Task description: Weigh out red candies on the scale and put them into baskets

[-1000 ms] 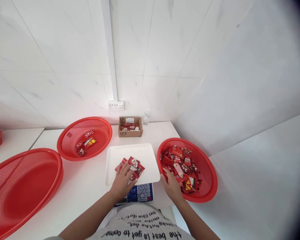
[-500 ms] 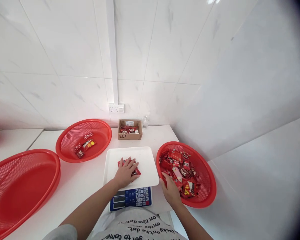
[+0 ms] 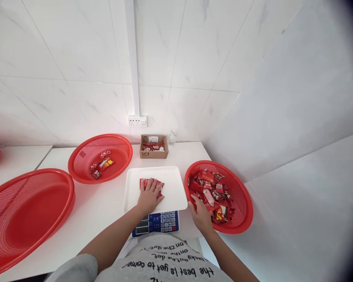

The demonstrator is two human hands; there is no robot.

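My left hand lies with fingers spread over a few red snack packets on the white tray of a weighing scale. Below the tray shows the scale's blue keypad panel. At the right, my right hand grips the near-left rim of a red plastic basket, the thumb outside and the fingers over the edge. Many small red snack packets are heaped inside it; the fingers partly hide those nearest.
Another red basket with several packets stands at the back left, and a larger red basket at the near left. Against the wall sit a small cardboard box of packets and a clear plastic object. A wall socket is above.
The view has tilted slightly, so everything sits higher in the picture. Both hands keep nearly the same places, the left on the packets and the right at the basket's rim.
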